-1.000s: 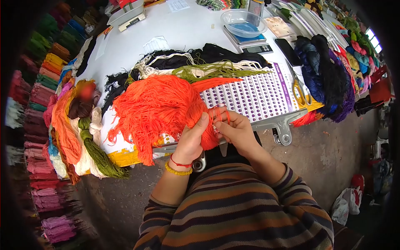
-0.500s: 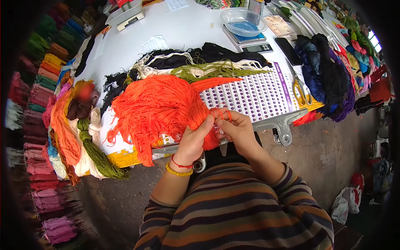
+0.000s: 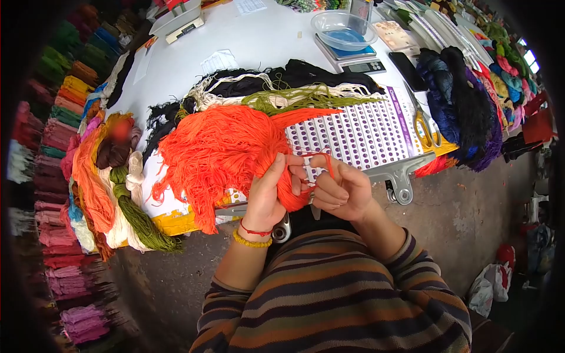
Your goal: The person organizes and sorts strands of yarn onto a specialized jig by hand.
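A large bundle of bright orange yarn (image 3: 218, 147) lies over the near edge of the table. My left hand (image 3: 269, 191) is wrapped round the bundle's right end, thumb on top. Just to the right, my right hand (image 3: 341, 191) has its fingers curled and pinches an orange strand (image 3: 329, 163) that runs back to the bundle. Under the yarn is a white sheet with rows of purple dots (image 3: 359, 132). Olive green yarn (image 3: 282, 101) and black yarn (image 3: 306, 76) lie behind the orange bundle.
A metal clip (image 3: 400, 176) grips the board's front edge. At the right are yellow-handled scissors (image 3: 425, 130), a phone (image 3: 407, 72) and dark yarn (image 3: 462, 106). A clear bowl (image 3: 344, 32) sits on a scale (image 3: 364, 66) at the back. More coloured skeins (image 3: 94, 200) hang over the left edge.
My right hand has moved slightly right and down, away from my left hand, drawing the orange strand between them. My left hand has shifted a little left.
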A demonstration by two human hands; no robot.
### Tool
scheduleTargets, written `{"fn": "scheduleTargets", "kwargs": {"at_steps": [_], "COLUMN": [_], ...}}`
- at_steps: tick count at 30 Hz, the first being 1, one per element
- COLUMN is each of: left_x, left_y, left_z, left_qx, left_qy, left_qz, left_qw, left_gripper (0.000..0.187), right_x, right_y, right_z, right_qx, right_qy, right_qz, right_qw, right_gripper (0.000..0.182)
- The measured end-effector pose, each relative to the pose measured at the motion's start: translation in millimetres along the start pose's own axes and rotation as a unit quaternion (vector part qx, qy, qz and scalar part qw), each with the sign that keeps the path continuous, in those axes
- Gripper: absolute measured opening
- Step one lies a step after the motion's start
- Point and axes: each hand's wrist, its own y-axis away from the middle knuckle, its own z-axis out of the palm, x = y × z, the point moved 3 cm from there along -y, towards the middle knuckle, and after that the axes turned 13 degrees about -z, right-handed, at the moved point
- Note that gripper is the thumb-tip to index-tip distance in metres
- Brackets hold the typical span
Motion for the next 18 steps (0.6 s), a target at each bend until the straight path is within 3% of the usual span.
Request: {"fn": "scheduleTargets", "kwargs": {"at_steps": [2, 3, 4, 6, 11, 14, 18], "left_x": [-2, -2, -3, -5, -5, -9, -6], "left_y": [2, 3, 4, 4, 6, 3, 5], "left_z": [4, 8, 13, 15, 24, 18, 20], "left_qx": [0.004, 0.004, 0.019, 0.033, 0.022, 0.011, -0.01], "left_qy": [0.002, 0.002, -0.014, -0.03, -0.178, -0.201, -0.115], "left_qz": [-0.033, -0.033, -0.028, -0.023, 0.018, 0.044, -0.011], "left_qw": [0.999, 0.999, 0.999, 0.999, 0.984, 0.979, 0.993], "left_gripper": [0.04, 0.04, 0.043, 0.047, 0.052, 0.053, 0.052], "right_x": [-4, -1, 4, 4, 9, 10, 10], "right_y": [-2, -5, -5, -5, -3, -4, -3], "right_z": [0, 6, 2, -9, -17, -19, -17], "right_qx": [0.021, 0.087, 0.087, 0.105, 0.141, 0.133, 0.169], "right_qy": [0.189, 0.312, 0.312, 0.491, 0.534, 0.541, 0.502], "right_qz": [0.015, -0.047, -0.047, -0.096, -0.072, -0.104, -0.084], "right_qw": [0.982, 0.945, 0.945, 0.859, 0.831, 0.824, 0.844], "right_gripper": [0.025, 0.02, 0.02, 0.016, 0.011, 0.008, 0.008]}}
